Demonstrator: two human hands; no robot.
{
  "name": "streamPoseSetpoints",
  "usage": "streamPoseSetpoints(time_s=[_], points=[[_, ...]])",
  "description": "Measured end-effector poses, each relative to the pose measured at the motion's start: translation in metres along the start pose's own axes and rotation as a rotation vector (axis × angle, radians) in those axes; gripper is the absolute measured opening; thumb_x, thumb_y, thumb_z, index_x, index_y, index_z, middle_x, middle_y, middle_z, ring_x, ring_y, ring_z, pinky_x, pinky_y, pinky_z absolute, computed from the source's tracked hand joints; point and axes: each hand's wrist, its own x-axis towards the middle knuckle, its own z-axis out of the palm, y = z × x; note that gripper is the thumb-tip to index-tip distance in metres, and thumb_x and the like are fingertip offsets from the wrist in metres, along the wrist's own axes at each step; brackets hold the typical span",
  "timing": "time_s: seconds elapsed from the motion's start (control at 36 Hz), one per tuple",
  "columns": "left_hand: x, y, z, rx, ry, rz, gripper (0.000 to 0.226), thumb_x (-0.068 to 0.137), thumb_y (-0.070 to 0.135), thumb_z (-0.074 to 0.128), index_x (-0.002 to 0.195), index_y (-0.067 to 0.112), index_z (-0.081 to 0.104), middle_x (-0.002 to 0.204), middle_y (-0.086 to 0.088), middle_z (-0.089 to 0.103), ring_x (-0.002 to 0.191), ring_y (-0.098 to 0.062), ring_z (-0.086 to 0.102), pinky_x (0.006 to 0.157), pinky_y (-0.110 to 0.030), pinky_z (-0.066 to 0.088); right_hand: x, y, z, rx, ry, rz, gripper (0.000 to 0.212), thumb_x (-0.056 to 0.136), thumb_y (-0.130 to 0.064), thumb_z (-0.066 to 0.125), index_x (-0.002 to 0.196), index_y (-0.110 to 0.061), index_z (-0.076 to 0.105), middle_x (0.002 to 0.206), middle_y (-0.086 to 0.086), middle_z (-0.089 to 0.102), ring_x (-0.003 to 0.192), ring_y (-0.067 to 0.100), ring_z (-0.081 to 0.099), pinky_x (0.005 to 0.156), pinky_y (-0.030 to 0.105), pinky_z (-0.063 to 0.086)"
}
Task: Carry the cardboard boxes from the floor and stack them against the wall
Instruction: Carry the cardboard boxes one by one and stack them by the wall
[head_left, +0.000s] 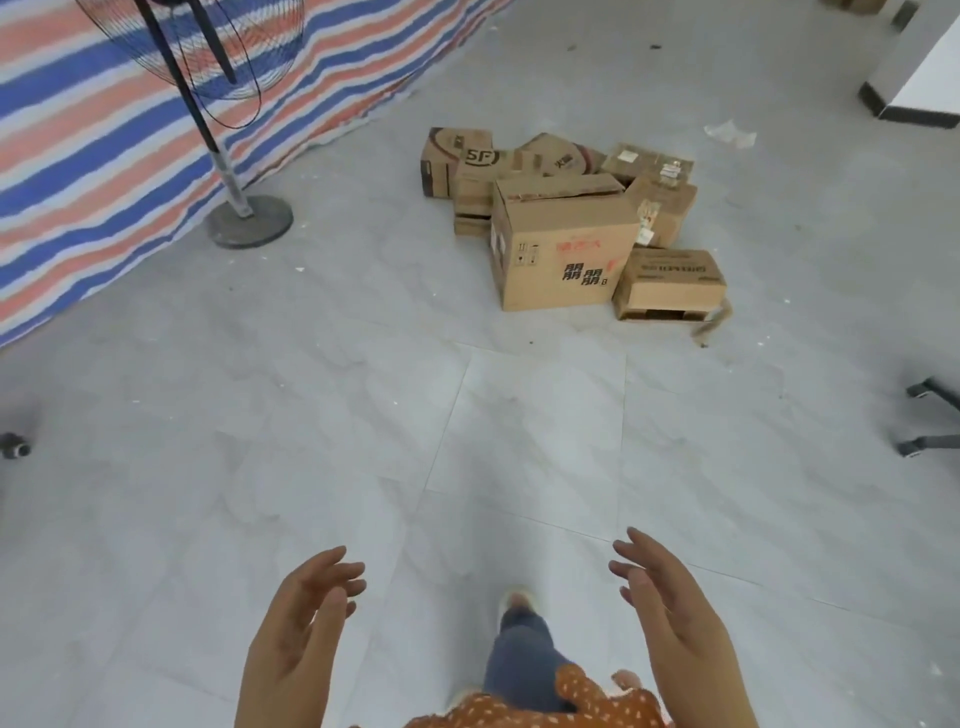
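On the floor (311, 415), about seven cardboard boxes (563, 244); two hands (301, 639) empty.

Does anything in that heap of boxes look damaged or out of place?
Yes. The small box at the heap's right edge looks torn, a loose strip trailing onto the floor. The boxes behind the big box lie tilted against each other.

Bare floor (363, 415) lies open up to the boxes (566, 218); a fan stand (249, 221) flanks the left, chair legs (930, 421) the right.
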Motion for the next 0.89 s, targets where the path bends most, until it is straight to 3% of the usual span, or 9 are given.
streamPoseSetpoints(time_s=[0.14, 0.31, 0.36, 0.42, 0.44, 0.5, 0.58, 0.67, 0.89], points=[[0.082, 0.003, 0.027, -0.018, 0.069, -0.021, 0.038, 0.093, -0.013, 0.04, 0.102, 0.016, 0.063, 0.095, 0.003, 0.072, 0.083, -0.011, 0.068, 0.076, -0.021, 0.055, 0.086, -0.019, 0.034, -0.056, -0.037, -0.011, 0.047, 0.094, -0.012, 0.052, 0.099, -0.058, 0.057, 0.106, -0.032, 0.063, 0.097, -0.004, 0.063, 0.09, 0.026, 0.049], [0.196, 0.02, 0.077, -0.03, 0.078, -0.014, 0.035, 0.094, -0.009, 0.042, 0.103, 0.016, 0.063, 0.096, 0.003, 0.072, 0.086, -0.011, 0.068, 0.08, -0.025, 0.055, 0.215, -0.056, 0.065, -0.038, -0.077, -0.046, 0.031, 0.094, -0.019, 0.051, 0.109, -0.045, 0.058, 0.108, -0.032, 0.062, 0.099, -0.004, 0.063, 0.093, 0.036, 0.051], [0.232, 0.033, 0.092, -0.044, 0.083, 0.0, 0.037, 0.093, -0.012, 0.041, 0.103, 0.015, 0.063, 0.095, 0.003, 0.072, 0.084, -0.011, 0.069, 0.077, -0.022, 0.055, 0.252, -0.078, 0.074, -0.01, -0.055, -0.068, 0.021, 0.089, -0.04, 0.054, 0.103, -0.054, 0.061, 0.108, -0.029, 0.065, 0.1, -0.002, 0.064, 0.091, 0.032, 0.051], [0.272, 0.049, 0.11, -0.046, 0.099, 0.026, 0.038, 0.093, -0.014, 0.04, 0.101, 0.015, 0.063, 0.094, 0.004, 0.073, 0.083, -0.011, 0.069, 0.076, -0.021, 0.055, 0.293, -0.1, 0.083, 0.003, -0.046, -0.101, 0.036, 0.074, -0.071, 0.051, 0.104, -0.055, 0.06, 0.109, -0.028, 0.065, 0.101, -0.002, 0.064, 0.089, 0.026, 0.051], [0.291, 0.054, 0.119, -0.05, 0.105, 0.028, 0.038, 0.093, -0.014, 0.041, 0.101, 0.015, 0.063, 0.094, 0.004, 0.073, 0.082, -0.01, 0.069, 0.076, -0.021, 0.055, 0.313, -0.107, 0.088, -0.006, -0.05, -0.113, 0.039, 0.075, -0.071, 0.05, 0.106, -0.051, 0.061, 0.11, -0.029, 0.064, 0.101, -0.003, 0.063, 0.089, 0.025, 0.052], [0.32, 0.058, 0.134, -0.051, 0.092, 0.001, 0.035, 0.094, -0.011, 0.041, 0.102, 0.016, 0.063, 0.095, 0.004, 0.072, 0.082, -0.009, 0.068, 0.077, -0.021, 0.056, 0.349, -0.114, 0.099, -0.027, -0.102, -0.1, 0.022, 0.09, -0.039, 0.052, 0.111, -0.043, 0.058, 0.11, -0.031, 0.062, 0.102, -0.004, 0.062, 0.089, 0.024, 0.051], [0.358, 0.063, 0.149, -0.058, 0.077, -0.027, 0.036, 0.093, -0.013, 0.041, 0.101, 0.014, 0.063, 0.093, 0.003, 0.073, 0.08, -0.009, 0.069, 0.075, -0.02, 0.055, 0.388, -0.122, 0.112, -0.06, -0.154, -0.084, 0.033, 0.094, -0.014, 0.051, 0.111, -0.041, 0.059, 0.107, -0.032, 0.063, 0.1, -0.005, 0.062, 0.083, 0.01, 0.048], [0.406, 0.068, 0.161, -0.053, 0.089, -0.049, 0.036, 0.092, -0.014, 0.041, 0.099, 0.014, 0.063, 0.09, 0.004, 0.073, 0.077, -0.007, 0.068, 0.073, -0.017, 0.055, 0.428, -0.129, 0.128, -0.083, -0.129, -0.049, 0.037, 0.094, -0.009, 0.053, 0.108, -0.041, 0.063, 0.103, -0.03, 0.065, 0.097, -0.004, 0.064, 0.079, 0.007, 0.047], [0.566, 0.07, 0.186, 0.021, 0.005, -0.06, 0.033, 0.094, -0.008, 0.043, 0.101, 0.018, 0.063, 0.093, 0.009, 0.072, 0.082, -0.008, 0.068, 0.076, -0.018, 0.054, 0.55, -0.156, 0.199, -0.032, -0.048, 0.008, 0.032, 0.095, -0.013, 0.051, 0.113, -0.038, 0.057, 0.106, -0.031, 0.063, 0.098, -0.005, 0.063, 0.081, 0.016, 0.047]])
